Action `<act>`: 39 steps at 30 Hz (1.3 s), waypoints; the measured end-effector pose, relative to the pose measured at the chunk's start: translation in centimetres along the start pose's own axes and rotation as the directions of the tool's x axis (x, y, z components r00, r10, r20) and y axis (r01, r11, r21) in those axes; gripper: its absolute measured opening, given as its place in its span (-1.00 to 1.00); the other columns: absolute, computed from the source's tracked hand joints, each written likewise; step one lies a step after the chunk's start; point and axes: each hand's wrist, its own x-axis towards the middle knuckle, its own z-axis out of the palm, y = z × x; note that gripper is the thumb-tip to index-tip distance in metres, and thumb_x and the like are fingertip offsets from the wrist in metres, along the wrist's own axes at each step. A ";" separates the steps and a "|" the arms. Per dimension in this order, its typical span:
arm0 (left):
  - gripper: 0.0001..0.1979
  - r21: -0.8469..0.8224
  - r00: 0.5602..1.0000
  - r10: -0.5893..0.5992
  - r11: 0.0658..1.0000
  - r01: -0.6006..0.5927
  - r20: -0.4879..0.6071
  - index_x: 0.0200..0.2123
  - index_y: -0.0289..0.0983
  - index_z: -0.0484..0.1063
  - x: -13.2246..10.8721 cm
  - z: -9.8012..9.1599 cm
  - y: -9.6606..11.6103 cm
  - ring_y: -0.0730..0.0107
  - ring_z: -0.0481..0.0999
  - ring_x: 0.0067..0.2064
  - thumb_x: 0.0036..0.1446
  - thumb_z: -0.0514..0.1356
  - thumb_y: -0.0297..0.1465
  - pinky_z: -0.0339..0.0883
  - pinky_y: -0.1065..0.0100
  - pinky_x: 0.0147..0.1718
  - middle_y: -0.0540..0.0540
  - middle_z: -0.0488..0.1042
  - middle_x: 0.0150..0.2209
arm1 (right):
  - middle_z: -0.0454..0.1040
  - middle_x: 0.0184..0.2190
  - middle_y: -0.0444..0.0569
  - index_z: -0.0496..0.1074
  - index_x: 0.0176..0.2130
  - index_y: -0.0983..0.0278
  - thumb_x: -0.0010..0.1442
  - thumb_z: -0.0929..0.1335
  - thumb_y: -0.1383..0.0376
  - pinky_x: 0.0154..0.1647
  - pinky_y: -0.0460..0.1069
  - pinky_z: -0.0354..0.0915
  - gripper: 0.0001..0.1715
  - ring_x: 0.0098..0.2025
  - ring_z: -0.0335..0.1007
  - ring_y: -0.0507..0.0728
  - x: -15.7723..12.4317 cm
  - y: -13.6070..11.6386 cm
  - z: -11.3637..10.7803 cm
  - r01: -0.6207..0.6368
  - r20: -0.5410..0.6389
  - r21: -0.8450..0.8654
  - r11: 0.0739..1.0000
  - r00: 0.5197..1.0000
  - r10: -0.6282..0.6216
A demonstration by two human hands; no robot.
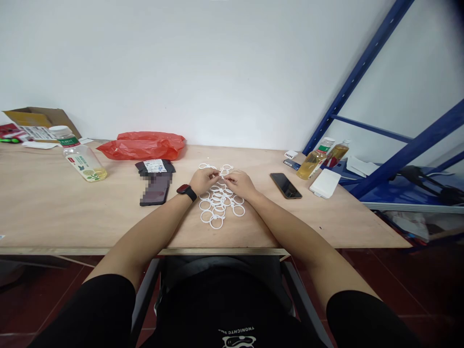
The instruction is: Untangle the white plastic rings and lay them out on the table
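A pile of thin white plastic rings (216,222), each with a small knob or clasp, lies on the wooden table in front of me. My left hand (205,180), with a dark watch on its wrist, is closed in a pinch at the far part of the pile. Opposite it, my right hand (239,183) pinches too, its fingertips very near the left ones. Between them shows a white ring (224,171), gripped by both hands as far as I can see. The fingertips partly cover it, so whether its clasp is open is unclear. Other rings lie under and around both hands.
Left of the hands are a dark phone (155,191), a black package (155,166), a red plastic bag (145,146) and a tilted bottle (85,162). To the right lie another phone (286,186), a white box (325,183) and a bottle (314,159), beside a blue metal rack (384,159).
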 end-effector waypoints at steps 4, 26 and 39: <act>-0.78 -0.008 0.998 0.058 0.998 -0.058 -0.019 -0.17 -0.25 0.57 -0.2 -0.3 0.7 0.40 0.50 -0.35 0.17 0.23 -0.28 0.39 0.35 -0.23 -0.09 0.60 -0.27 | 0.51 -0.41 -0.03 0.56 -0.32 0.22 0.22 0.36 0.31 -0.12 0.02 0.24 -0.85 -0.25 0.37 0.13 -0.3 -0.1 -0.3 0.042 0.013 0.017 0.999 0.999 -0.042; -0.75 -0.054 0.987 0.157 0.986 -0.160 -0.043 -0.27 -0.23 0.60 -0.5 -0.1 1.9 0.36 0.54 -0.33 0.26 0.18 -0.23 0.37 0.35 -0.28 -0.09 0.61 -0.34 | 0.55 -0.25 0.03 0.51 -0.21 0.20 0.34 0.28 0.20 -0.09 0.10 0.31 -0.77 -0.16 0.41 0.18 -0.6 -0.6 -0.8 0.199 -0.193 -0.020 0.980 0.961 -0.199; -0.66 -0.479 0.997 -0.077 0.876 0.057 -0.022 -0.30 -0.34 0.56 -0.1 0.6 2.7 0.36 0.53 -0.36 0.10 0.27 -0.15 0.42 0.34 -0.33 -0.13 0.59 -0.36 | 0.50 -0.08 0.08 0.42 -0.09 0.23 0.30 0.27 0.24 0.02 0.12 0.24 -0.78 -0.01 0.36 0.21 -0.3 -1.3 -1.3 0.135 -0.211 0.014 0.991 0.969 -0.129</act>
